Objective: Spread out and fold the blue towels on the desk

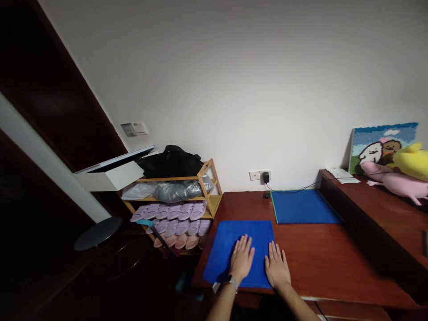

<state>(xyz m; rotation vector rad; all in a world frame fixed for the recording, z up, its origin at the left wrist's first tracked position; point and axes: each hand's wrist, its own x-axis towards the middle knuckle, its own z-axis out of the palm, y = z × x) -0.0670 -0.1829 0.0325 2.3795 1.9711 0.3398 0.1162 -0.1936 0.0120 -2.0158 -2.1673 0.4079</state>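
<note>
A blue cloth [219,249] lies spread out flat on the reddish-brown desk [321,263], near its left front corner. On the middle of the cloth rests my left hand [242,261], palm down with the fingers stretched forward; a watch is on that wrist. My right hand [277,267] lies flat over the cloth's right edge, its fingers extended and partly on the bare wood. Neither hand holds anything.
Behind the cloth lies a blue mat [304,207] with a green edge. A black plug [265,177] with a cable sits in the wall socket. Left stands a wooden rack [216,178] of slippers; right, a raised shelf [371,196] carries plush toys and a picture.
</note>
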